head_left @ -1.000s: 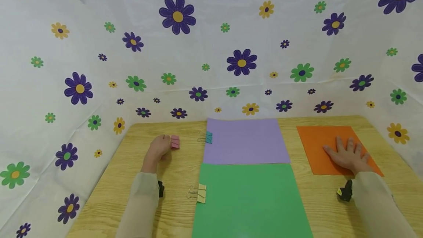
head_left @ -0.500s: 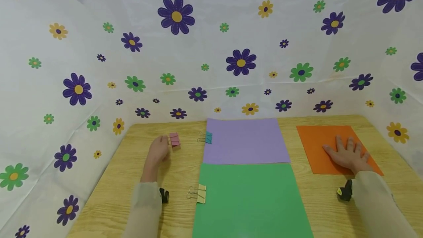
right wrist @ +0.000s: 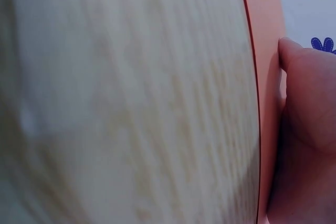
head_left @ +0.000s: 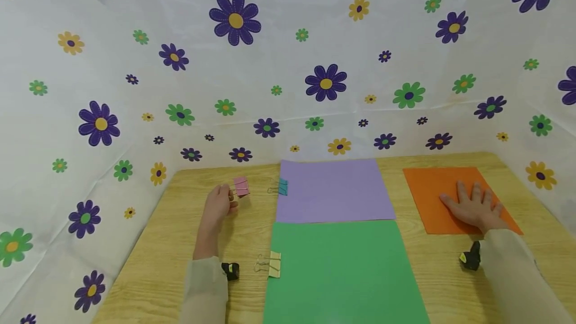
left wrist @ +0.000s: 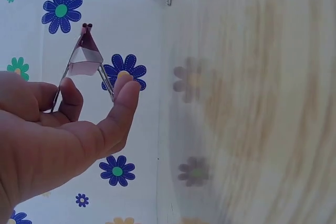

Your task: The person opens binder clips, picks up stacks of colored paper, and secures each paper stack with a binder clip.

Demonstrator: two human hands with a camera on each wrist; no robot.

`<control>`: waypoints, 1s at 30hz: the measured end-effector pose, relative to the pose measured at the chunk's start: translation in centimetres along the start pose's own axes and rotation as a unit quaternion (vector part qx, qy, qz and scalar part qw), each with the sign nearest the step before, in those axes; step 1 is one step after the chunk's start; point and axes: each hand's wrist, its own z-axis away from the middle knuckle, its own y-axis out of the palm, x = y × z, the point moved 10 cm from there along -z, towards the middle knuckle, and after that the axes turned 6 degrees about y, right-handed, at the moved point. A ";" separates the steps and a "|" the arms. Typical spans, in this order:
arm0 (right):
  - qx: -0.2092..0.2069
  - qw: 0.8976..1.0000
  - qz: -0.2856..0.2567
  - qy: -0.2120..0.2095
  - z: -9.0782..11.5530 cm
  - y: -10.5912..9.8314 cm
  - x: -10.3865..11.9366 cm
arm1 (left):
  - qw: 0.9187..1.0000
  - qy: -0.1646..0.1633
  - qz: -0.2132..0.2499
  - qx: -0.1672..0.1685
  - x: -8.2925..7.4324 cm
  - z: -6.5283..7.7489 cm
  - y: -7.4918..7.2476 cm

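A pink binder clip (head_left: 241,187) is pinched by its wire handles in my left hand (head_left: 218,203), above the table's far left part. From the left wrist view, the handles spread down to the thumb and fingers of that hand (left wrist: 79,135), with the clip's closed edge pointing away from the palm. On the far right, my right hand (head_left: 474,210) lies flat with spread fingers on an orange sheet (head_left: 427,189). The right wrist view has the thumb side of this hand (right wrist: 315,103) over the orange sheet's edge (right wrist: 260,24).
A lavender sheet (head_left: 333,191) carries a teal binder clip (head_left: 282,187) on its left edge. Nearer lies a green sheet (head_left: 342,274) with a pale yellow binder clip (head_left: 275,264) on its left edge. Flower-printed cloth (head_left: 270,49) surrounds the wooden table (head_left: 157,264) at back and sides.
My left hand has turned a little and its forearm has shifted right, with the pink binder clip slightly higher and tilted. The right hand stays on the orange sheet. The head view has shifted slightly.
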 end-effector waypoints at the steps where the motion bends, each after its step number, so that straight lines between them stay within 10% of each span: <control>1: 0.000 1.000 0.001 0.000 0.0 0.1 0.0 | 1.000 -0.001 0.006 -0.001 0.0 0.1 0.0; 11: 0.005 1.000 -0.003 0.004 -0.3 0.2 0.3 | 0.993 -0.008 0.114 0.021 0.4 0.8 0.3; 30: 0.003 1.000 -0.001 0.007 -0.7 -0.2 -0.4 | 0.988 -0.018 0.151 0.041 0.0 0.5 0.8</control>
